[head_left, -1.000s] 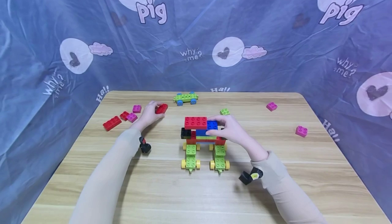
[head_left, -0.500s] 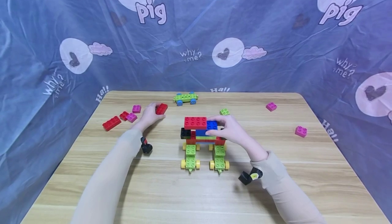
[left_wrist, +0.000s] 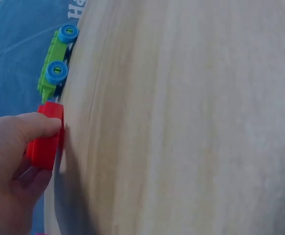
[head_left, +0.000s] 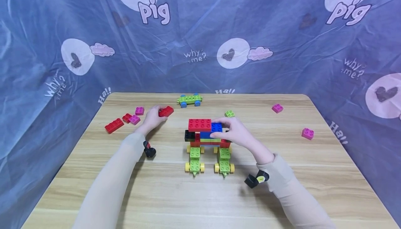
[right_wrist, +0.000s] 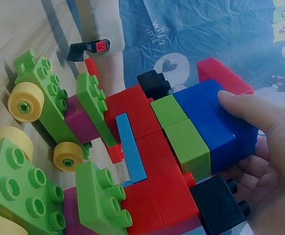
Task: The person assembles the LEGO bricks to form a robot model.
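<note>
Left hand [head_left: 152, 118]: grip pinching a red oblong plastic brick [head_left: 167, 111], beyond and left of the multicoloured wheeled brick build [head_left: 205, 135].
Right hand [head_left: 235, 131]: grip clamped on build's blue plastic bricks [right_wrist: 203, 117].
Red brick: just turned slightly; unjoined.

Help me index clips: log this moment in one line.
left hand: grips red brick | right hand: grips blue bricks | build: on yellow wheels

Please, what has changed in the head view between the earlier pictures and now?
The red brick in the left hand has turned slightly, its far end swinging right. Nothing was taken or let go. The right hand still grips the blue bricks; the model stayed put.
</note>
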Motion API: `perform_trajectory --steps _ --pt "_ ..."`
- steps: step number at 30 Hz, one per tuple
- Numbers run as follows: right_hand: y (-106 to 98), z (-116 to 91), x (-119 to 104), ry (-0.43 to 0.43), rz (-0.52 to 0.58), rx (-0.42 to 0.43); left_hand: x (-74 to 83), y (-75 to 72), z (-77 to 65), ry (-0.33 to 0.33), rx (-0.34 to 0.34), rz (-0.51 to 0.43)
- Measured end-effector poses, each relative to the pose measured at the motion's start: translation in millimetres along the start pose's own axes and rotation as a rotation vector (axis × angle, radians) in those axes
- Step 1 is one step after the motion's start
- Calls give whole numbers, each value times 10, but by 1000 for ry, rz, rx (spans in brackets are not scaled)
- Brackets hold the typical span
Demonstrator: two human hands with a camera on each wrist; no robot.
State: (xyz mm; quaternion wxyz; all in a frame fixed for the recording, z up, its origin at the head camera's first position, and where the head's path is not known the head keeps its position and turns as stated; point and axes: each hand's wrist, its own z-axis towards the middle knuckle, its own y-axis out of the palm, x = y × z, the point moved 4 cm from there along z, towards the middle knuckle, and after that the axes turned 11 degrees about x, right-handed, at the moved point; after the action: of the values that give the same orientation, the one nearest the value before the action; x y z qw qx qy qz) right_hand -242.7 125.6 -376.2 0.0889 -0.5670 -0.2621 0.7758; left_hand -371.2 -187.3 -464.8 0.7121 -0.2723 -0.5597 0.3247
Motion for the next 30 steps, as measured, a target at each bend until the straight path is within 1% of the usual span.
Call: perform_trajectory --steps 3,7,10,13,17,22,26,30 --pt "-2 1 -10 -12 -13 -2 38 -22 -5 15 9 -15" --pt "-4 -2 -21 -25 -20 -6 148 -76 -5 10 -3 -77" --pt "-5 -3 -33 -37 -23 -10 289 -136 -8 2 -14 -126" --pt "-8 -8 -43 -46 -20 -12 472 -216 -22 19 -13 -157" --pt "-24 -22 -51 -71 -18 -16 696 -307 -28 67 -11 -172" --pt "-93 -32 -75 -122 -1 2 969 -397 -25 124 -27 -200" --pt "-176 -16 -126 -172 15 43 1220 -478 -57 181 -31 -225" --pt "-270 5 -174 -195 18 104 1480 -538 -126 263 -42 -251"
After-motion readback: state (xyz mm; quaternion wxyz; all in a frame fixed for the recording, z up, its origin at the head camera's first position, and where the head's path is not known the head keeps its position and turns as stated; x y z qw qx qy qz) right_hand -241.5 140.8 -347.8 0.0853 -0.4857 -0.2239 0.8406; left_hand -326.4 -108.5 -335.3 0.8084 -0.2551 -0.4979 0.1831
